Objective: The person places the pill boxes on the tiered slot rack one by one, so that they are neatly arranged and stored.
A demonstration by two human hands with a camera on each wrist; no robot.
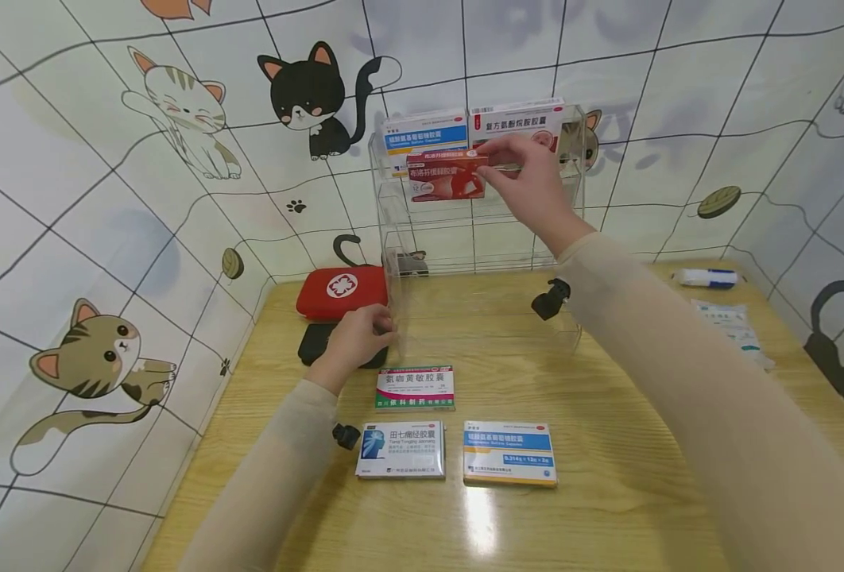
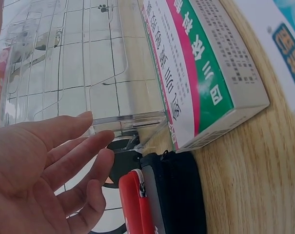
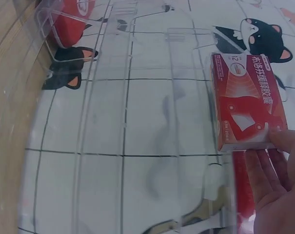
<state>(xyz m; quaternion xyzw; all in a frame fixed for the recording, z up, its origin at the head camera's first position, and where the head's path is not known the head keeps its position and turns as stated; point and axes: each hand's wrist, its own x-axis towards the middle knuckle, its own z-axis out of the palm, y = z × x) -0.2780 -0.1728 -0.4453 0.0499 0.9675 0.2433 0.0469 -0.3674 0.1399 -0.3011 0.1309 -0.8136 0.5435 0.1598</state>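
My right hand (image 1: 532,183) pinches a red medicine box (image 1: 439,176) by its right end, fingers and thumb at its edge. The box is at the upper level of a clear plastic rack (image 1: 391,254), in front of a blue-and-white medicine box (image 1: 425,133). Beside that, a white medicine box with red marks (image 1: 518,123) is partly hidden by the hand. In the right wrist view, the red box (image 3: 249,97) shows its printed front. My left hand (image 1: 354,342), fingers loosely bent and holding nothing, is by the rack's lower left side; its fingertips (image 2: 106,136) come close to the clear edge.
On the wooden table lie a green-and-pink box (image 1: 415,388), a white box (image 1: 400,450) and another blue-and-white box (image 1: 510,453). A red zip case (image 1: 343,292) and a black case (image 1: 315,343) are left of the rack. A marker (image 1: 708,278) and a packet (image 1: 733,326) lie right.
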